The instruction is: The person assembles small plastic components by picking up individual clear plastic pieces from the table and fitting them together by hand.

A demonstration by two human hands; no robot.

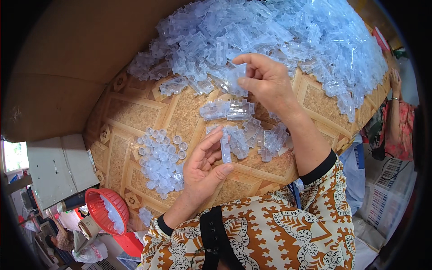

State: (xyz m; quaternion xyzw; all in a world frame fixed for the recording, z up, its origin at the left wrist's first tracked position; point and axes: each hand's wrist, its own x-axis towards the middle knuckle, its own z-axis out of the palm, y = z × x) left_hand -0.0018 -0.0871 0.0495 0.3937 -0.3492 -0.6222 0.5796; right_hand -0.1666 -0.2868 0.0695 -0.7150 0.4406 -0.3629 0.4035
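My left hand [200, 173] is closed around a narrow clear plastic piece [226, 146], held upright between thumb and fingers. Higher up, my right hand [272, 85] pinches another clear plastic piece [237, 80] between thumb and forefinger, at the near edge of a big heap of clear plastic pieces [252, 31]. Between my two hands lies a small group of similar pieces [240, 109], some lined up and some overlapping. Left of my left hand, a pile of small round clear plastic caps [163, 157] is spread on the table [189, 108].
A tall cardboard sheet [58, 58] borders the table's left side. At lower left are a red plastic basket [92, 202] with clear parts inside and a grey box [63, 168]. Another person's arm [395, 103] shows at the far right, beside stacked translucent bins [389, 198].
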